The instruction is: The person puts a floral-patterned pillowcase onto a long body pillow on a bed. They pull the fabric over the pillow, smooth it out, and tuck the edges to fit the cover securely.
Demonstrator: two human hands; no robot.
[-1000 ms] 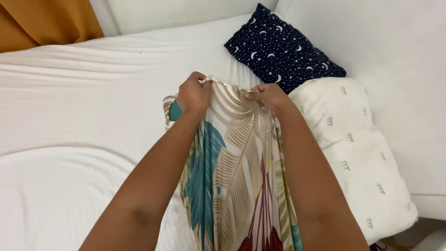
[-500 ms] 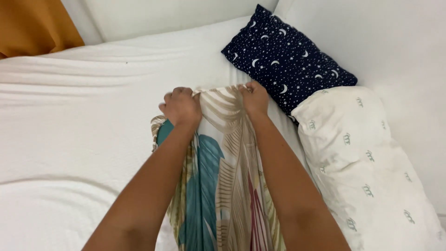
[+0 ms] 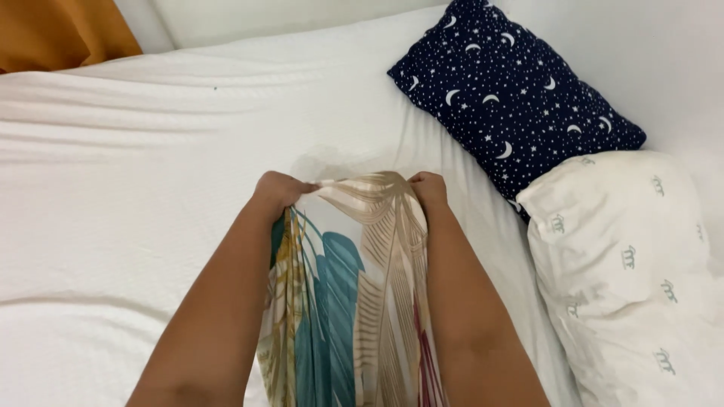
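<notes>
Fabric first: leaf-print cloth (image 3: 354,301) hangs btwn both arms, above the white bed sheet (image 3: 136,188). I see left hand (image 3: 277,191) and right hand (image 3: 430,188) each fisted tight on a top corner, held apart w/ the edge taut, likely so the print spreads flat. Navy moon-and-star pillow (image 3: 513,105) and white pillow (image 3: 633,271) sit off to the right, touching each other.

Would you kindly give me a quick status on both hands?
Left hand and right hand gripping leaf-print cloth by its top edge. Over white bed. Nothing between them.
</notes>
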